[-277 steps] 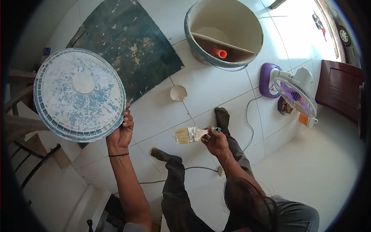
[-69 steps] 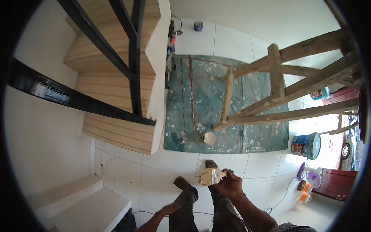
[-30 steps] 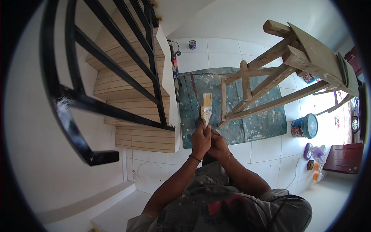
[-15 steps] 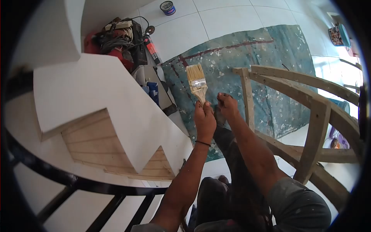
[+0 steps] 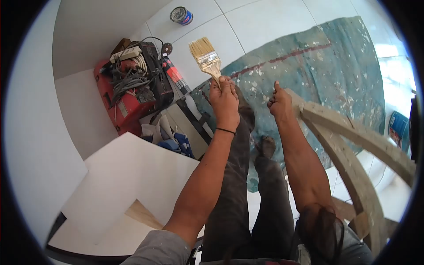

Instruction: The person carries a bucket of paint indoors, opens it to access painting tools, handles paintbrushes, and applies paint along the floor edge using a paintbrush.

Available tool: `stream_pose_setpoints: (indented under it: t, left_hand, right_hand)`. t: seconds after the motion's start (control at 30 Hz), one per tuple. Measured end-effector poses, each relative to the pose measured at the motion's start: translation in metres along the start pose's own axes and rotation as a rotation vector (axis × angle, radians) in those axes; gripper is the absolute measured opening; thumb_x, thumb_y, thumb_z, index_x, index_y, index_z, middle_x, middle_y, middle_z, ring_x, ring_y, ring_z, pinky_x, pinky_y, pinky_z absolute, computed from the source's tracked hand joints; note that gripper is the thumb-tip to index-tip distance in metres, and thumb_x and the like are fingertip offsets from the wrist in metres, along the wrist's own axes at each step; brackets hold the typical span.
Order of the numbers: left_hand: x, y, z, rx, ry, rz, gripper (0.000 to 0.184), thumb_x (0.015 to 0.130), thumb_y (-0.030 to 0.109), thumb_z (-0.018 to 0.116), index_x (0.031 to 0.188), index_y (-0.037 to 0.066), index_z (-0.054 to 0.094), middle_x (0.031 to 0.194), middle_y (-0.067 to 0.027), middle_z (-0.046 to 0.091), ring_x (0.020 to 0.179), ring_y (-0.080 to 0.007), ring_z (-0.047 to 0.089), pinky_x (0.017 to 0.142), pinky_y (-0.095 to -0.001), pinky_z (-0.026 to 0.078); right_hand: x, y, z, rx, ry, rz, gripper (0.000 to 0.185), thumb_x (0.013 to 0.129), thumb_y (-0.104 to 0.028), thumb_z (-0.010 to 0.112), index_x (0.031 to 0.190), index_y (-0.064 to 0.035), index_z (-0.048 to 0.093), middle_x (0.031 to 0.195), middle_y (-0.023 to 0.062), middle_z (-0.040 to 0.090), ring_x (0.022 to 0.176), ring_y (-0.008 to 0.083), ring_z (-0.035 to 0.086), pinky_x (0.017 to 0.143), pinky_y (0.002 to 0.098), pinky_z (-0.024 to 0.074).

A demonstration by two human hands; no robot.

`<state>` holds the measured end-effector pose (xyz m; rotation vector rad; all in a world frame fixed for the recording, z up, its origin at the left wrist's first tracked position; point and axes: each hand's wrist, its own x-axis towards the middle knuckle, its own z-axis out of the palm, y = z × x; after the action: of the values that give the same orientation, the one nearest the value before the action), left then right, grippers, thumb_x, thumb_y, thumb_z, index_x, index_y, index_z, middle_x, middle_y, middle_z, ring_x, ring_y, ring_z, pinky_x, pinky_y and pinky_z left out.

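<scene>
My left hand (image 5: 225, 104) is wrapped round the wooden handle of a flat paintbrush (image 5: 207, 56). Its pale bristles point up and away from me, above a metal ferrule. A dark band circles my left wrist. To the right, my right hand (image 5: 281, 102) hangs over the drop cloth with its fingers curled in and one digit sticking up; nothing shows in it. Just beside that hand is the end of a wooden trestle (image 5: 327, 117). Below lies the paint-spattered green drop cloth (image 5: 309, 66), where my bare foot (image 5: 267, 146) rests.
A small paint can (image 5: 182, 16) stands on the white floor tiles (image 5: 265, 17). Left of the cloth are a red toolbox (image 5: 119, 108) with tangled cables and a bag with blue cloth (image 5: 176, 143). White stair panelling (image 5: 128, 172) is at lower left, a blue bucket (image 5: 399, 130) at far right.
My view has shifted forward, with more of the toolbox showing and less of the black railing. The paintbrush has moved up and left in my left hand. My right hand is farther from it.
</scene>
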<state>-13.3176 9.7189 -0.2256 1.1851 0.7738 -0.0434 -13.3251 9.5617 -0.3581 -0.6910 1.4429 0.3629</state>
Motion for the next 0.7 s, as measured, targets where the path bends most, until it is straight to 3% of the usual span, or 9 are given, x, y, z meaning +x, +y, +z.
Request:
stream_pose_setpoints:
  t: [0.1, 0.17, 0.2, 0.27, 0.47, 0.5, 0.53, 0.63, 0.7]
  left_hand:
    - [0.067, -0.012, 0.017, 0.036, -0.07, 0.063, 0.015, 0.109, 0.018, 0.048, 0.117, 0.007, 0.055, 0.079, 0.001, 0.053, 0.059, -0.0036, 0.042, 0.049, -0.0195, 0.036]
    - [0.113, -0.018, 0.033, 0.163, -0.126, 0.085, 0.024, 0.107, 0.01, 0.047, 0.13, 0.005, 0.053, 0.089, -0.0017, 0.058, 0.064, -0.0045, 0.043, 0.054, -0.0188, 0.039]
    - [0.134, -0.02, 0.039, 0.226, -0.149, 0.065, 0.029, 0.106, 0.006, 0.046, 0.135, 0.004, 0.051, 0.093, -0.0022, 0.06, 0.066, -0.0055, 0.044, 0.057, -0.019, 0.041]
    - [0.173, -0.027, 0.049, 0.179, -0.263, 0.051, 0.03, 0.106, 0.004, 0.045, 0.135, 0.002, 0.051, 0.098, -0.0048, 0.063, 0.068, -0.0074, 0.051, 0.06, -0.0211, 0.044]
    - [0.252, 0.003, 0.066, 0.414, -0.67, 0.008, 0.025, 0.106, 0.005, 0.047, 0.129, -0.001, 0.053, 0.1, -0.0089, 0.069, 0.082, -0.0128, 0.069, 0.065, -0.0293, 0.055]
    - [0.266, 0.004, 0.067, 0.487, -0.679, 0.12, 0.022, 0.104, 0.006, 0.052, 0.124, -0.001, 0.055, 0.09, -0.0136, 0.071, 0.077, -0.0232, 0.073, 0.065, -0.035, 0.056]
    - [0.274, 0.011, 0.069, 0.482, -0.667, 0.104, 0.022, 0.104, 0.006, 0.052, 0.124, -0.001, 0.055, 0.09, -0.0136, 0.071, 0.077, -0.0232, 0.073, 0.065, -0.035, 0.056]
    - [0.303, 0.036, 0.076, 0.737, -0.662, 0.291, 0.026, 0.096, 0.008, 0.062, 0.122, 0.003, 0.059, 0.079, -0.0248, 0.066, 0.078, -0.0418, 0.07, 0.064, -0.045, 0.054]
    - [0.321, 0.047, 0.076, 0.794, -0.608, 0.3, 0.027, 0.096, 0.009, 0.063, 0.122, 0.003, 0.06, 0.079, -0.0239, 0.067, 0.077, -0.0407, 0.07, 0.065, -0.0457, 0.053]
  right_hand:
    - [0.049, -0.022, 0.021, 0.068, -0.163, -0.069, 0.018, 0.097, -0.024, 0.07, 0.091, -0.0089, 0.063, 0.076, 0.0026, 0.062, 0.062, 0.0158, 0.056, 0.06, 0.0344, 0.0461]
    - [0.038, -0.052, 0.048, 0.073, -0.191, -0.202, 0.017, 0.098, -0.023, 0.068, 0.104, -0.0078, 0.064, 0.096, 0.0078, 0.071, 0.084, 0.0176, 0.065, 0.077, 0.0356, 0.0517]
    - [0.038, -0.065, 0.062, 0.049, -0.196, -0.19, 0.017, 0.098, -0.023, 0.068, 0.104, -0.0078, 0.064, 0.096, 0.0078, 0.071, 0.084, 0.0176, 0.065, 0.077, 0.0356, 0.0517]
    - [0.032, -0.091, 0.093, -0.055, -0.281, -0.244, 0.029, 0.1, -0.023, 0.065, 0.121, -0.0039, 0.062, 0.112, 0.0112, 0.07, 0.099, 0.02, 0.066, 0.086, 0.0382, 0.0523]
    - [-0.029, -0.139, 0.21, -0.409, -0.694, -0.207, 0.046, 0.102, -0.027, 0.064, 0.134, 0.0053, 0.055, 0.118, 0.0099, 0.067, 0.106, 0.0189, 0.064, 0.094, 0.0389, 0.0518]
    - [-0.034, -0.142, 0.224, -0.454, -0.678, -0.244, 0.045, 0.101, -0.026, 0.066, 0.134, 0.0032, 0.056, 0.117, 0.0076, 0.066, 0.106, 0.0165, 0.063, 0.094, 0.0372, 0.0517]
    - [-0.026, -0.146, 0.23, -0.465, -0.672, -0.227, 0.045, 0.101, -0.026, 0.066, 0.134, 0.0032, 0.056, 0.117, 0.0076, 0.066, 0.106, 0.0165, 0.063, 0.094, 0.0372, 0.0517]
    - [0.006, -0.149, 0.257, -0.461, -0.702, -0.136, 0.04, 0.1, -0.025, 0.069, 0.133, -0.0035, 0.06, 0.118, 0.0055, 0.066, 0.106, 0.018, 0.063, 0.09, 0.0377, 0.0529]
    - [0.015, -0.152, 0.286, -0.406, -0.693, -0.016, 0.039, 0.1, -0.024, 0.069, 0.132, -0.0041, 0.061, 0.118, 0.0052, 0.066, 0.106, 0.0184, 0.063, 0.089, 0.0387, 0.053]
